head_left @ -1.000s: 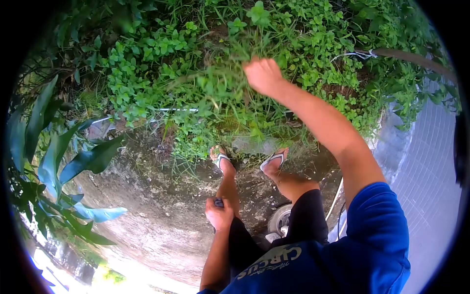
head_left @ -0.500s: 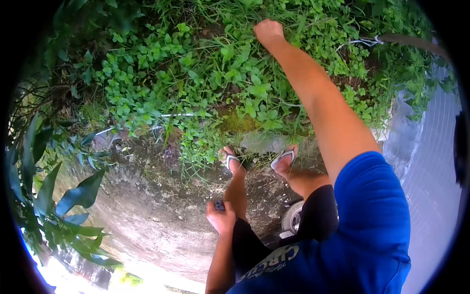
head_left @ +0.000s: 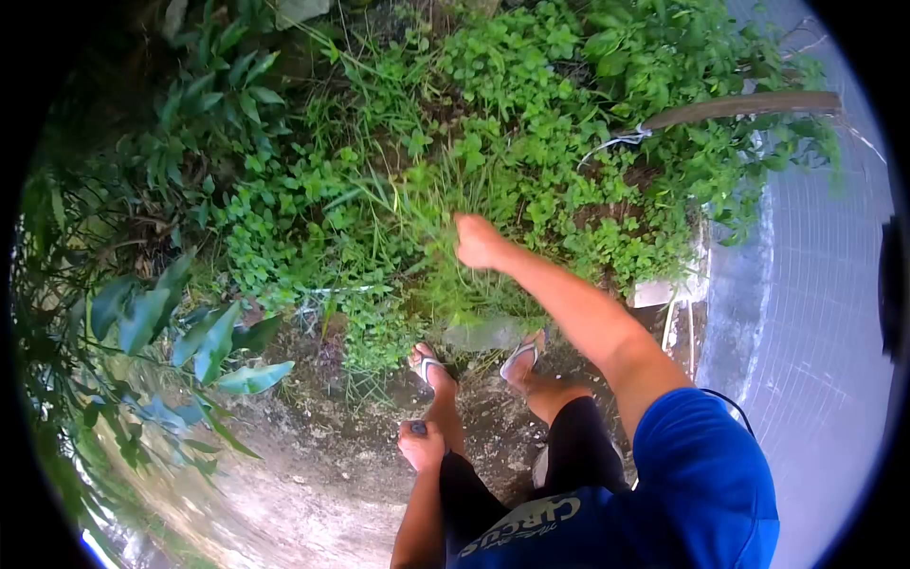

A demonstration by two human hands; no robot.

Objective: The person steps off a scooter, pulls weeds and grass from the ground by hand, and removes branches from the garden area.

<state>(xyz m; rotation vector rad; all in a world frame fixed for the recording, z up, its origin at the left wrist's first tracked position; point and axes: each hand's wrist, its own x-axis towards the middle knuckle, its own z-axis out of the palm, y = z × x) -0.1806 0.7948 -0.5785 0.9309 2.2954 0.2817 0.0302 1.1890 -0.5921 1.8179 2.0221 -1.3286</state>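
Observation:
My right hand [head_left: 479, 242] is closed in a fist on a tuft of long grass [head_left: 438, 211]. The blades fan out around the fist, partly smeared by motion. Low leafy green plants [head_left: 284, 213] grow thickly about it. My left hand [head_left: 423, 451] is down beside my left leg, closed around a small dark object [head_left: 418, 428]. Only its top shows above the fingers, so its kind is unclear.
My feet in flip-flops [head_left: 431, 360] stand on stained ground near a flat stone [head_left: 483, 334]. A curved brown strip [head_left: 739, 108] with a white tie crosses at the right, beside grey paving [head_left: 815, 313]. Broad-leaved branches [head_left: 213, 346] hang at the left.
My right hand has come back toward my body from the far plants, with grass now showing in its grip. The view has shifted; my left hand still holds the dark object.

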